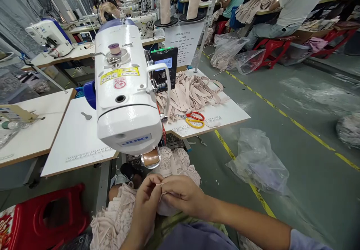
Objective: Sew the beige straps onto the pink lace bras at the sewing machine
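Both of my hands are close together above my lap, just in front of the sewing machine. My left hand pinches a thin pale beige strap between thumb and fingertips. Closed on the same strap is my right hand, its fingers curled; part of the strap is hidden inside the grip. Right behind the hands, beige lace bras hang at the machine's arm. More beige lace garments are heaped on my lap to the left.
Red-and-yellow-handled scissors and a pile of beige straps lie on the white table. A red stool stands at lower left. Plastic bags lie on the floor at right. Co-workers sit at tables further back.
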Demonstrator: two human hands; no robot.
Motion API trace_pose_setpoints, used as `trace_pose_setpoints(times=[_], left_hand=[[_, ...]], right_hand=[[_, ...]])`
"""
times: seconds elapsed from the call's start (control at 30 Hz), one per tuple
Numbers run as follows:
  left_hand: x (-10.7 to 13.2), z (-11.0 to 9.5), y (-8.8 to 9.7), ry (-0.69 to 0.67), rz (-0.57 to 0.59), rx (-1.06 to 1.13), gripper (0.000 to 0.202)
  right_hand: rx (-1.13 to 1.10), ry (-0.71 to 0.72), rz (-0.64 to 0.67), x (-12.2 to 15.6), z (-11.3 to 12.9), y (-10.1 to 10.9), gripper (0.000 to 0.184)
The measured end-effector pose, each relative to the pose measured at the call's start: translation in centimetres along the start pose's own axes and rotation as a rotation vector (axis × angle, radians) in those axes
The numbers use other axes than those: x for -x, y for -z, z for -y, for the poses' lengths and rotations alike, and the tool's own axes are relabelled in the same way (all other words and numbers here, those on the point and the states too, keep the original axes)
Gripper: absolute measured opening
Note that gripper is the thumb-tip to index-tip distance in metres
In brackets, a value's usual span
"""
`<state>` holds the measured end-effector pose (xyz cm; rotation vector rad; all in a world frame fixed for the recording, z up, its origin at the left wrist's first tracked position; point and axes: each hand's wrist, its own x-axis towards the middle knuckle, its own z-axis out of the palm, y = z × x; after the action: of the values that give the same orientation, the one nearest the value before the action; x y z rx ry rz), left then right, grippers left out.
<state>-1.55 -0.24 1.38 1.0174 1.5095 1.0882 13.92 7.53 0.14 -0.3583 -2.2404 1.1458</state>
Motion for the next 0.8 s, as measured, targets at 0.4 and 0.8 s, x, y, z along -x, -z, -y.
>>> trace_pose_setpoints(times=[0.4,0.8], left_hand=[[0.5,0.4,0.3,-0.433,-0.163,-0.370,0.013],[-0.2,1.1,-0.3,-0.383,-0.190,-0.332,0.015]], right_hand=[[-0.115,-0.187,0.028,-0.3,2.0,1.8,0.019],[-0.234,-0.329,-0.078,-0.4,1.1,1.2,0.017]])
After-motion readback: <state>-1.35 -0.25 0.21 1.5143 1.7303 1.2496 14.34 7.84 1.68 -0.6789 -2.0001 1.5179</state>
